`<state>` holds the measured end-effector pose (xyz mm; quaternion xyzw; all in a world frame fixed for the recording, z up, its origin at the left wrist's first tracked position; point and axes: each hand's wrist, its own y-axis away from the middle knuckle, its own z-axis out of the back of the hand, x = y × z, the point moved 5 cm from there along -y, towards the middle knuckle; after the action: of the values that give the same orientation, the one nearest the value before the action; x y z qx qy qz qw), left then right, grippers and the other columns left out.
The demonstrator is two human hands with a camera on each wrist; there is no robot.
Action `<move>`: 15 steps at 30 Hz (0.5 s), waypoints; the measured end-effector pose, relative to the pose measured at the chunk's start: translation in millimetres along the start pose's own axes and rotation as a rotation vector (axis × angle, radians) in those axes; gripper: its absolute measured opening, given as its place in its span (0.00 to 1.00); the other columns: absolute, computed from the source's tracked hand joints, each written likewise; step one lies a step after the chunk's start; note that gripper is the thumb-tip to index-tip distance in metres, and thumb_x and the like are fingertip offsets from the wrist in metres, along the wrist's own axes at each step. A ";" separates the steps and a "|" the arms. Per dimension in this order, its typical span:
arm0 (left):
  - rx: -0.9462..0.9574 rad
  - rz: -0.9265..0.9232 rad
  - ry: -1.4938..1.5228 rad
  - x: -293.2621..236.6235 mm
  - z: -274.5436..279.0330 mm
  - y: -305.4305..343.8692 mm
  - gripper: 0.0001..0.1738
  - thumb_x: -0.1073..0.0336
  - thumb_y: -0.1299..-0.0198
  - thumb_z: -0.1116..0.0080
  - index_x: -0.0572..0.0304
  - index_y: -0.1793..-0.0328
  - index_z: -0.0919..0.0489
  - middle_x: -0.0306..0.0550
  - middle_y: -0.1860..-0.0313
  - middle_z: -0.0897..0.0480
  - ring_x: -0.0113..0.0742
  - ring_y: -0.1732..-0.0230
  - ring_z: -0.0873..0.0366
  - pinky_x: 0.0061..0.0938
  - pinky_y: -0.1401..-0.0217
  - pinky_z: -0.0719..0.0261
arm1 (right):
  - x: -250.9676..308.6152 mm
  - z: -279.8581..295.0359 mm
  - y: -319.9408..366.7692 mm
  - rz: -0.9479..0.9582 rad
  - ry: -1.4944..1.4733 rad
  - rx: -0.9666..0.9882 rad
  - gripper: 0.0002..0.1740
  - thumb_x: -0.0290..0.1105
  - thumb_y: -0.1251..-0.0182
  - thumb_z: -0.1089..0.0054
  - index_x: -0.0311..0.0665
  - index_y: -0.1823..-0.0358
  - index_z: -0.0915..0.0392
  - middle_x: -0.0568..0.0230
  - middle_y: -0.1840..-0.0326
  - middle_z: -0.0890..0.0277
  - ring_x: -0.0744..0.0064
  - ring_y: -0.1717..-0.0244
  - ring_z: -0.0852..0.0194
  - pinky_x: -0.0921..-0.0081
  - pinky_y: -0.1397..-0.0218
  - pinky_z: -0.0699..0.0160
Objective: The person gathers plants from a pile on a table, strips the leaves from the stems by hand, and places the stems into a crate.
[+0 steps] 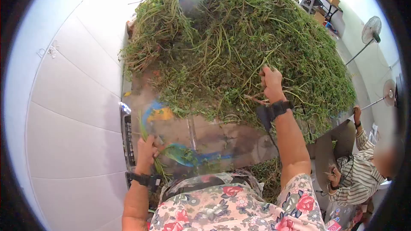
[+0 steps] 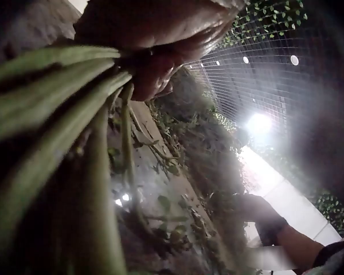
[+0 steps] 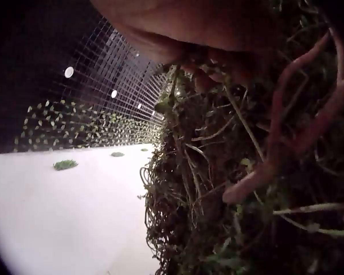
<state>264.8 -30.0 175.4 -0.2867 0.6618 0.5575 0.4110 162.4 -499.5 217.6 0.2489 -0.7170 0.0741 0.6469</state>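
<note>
In the head view my left hand [image 1: 146,152] is low on the left, near the table's front edge, gripping a small bunch of green stems [image 2: 63,114]. Those stems fan out large and pale green in the left wrist view. My right hand [image 1: 272,82] reaches over a big heap of leafy green stalks [image 1: 222,47], its fingers curled and pinching a thin green stem [image 3: 238,114]. Just below that hand lies a thick reddish forked stalk [image 3: 264,172]. The palm hides most of the fingertips in the right wrist view.
Blue-and-yellow plastic [image 1: 184,154] lies on the brown table [image 1: 214,134] between the hands. A black crate [image 1: 128,139] stands at its left edge, beside a white wall [image 1: 77,124]. Another person in a striped shirt [image 1: 357,175] sits at the right; two fans [image 1: 371,30] stand behind.
</note>
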 end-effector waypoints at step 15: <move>-0.012 0.052 -0.015 -2.2 -3.4 2.9 0.08 0.61 0.42 0.48 0.55 0.68 0.32 0.37 0.83 0.33 0.21 0.91 0.45 0.17 0.92 0.47 | -34.0 -69.5 133.2 0.392 1.226 1.088 0.14 0.38 0.48 0.47 0.33 0.71 0.25 0.46 0.73 0.26 0.46 0.71 0.28 0.60 0.66 0.28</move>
<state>262.7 -32.8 178.9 -0.2676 0.6627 0.5741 0.3995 165.3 -345.6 224.2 0.3126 -0.1332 0.6424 0.6869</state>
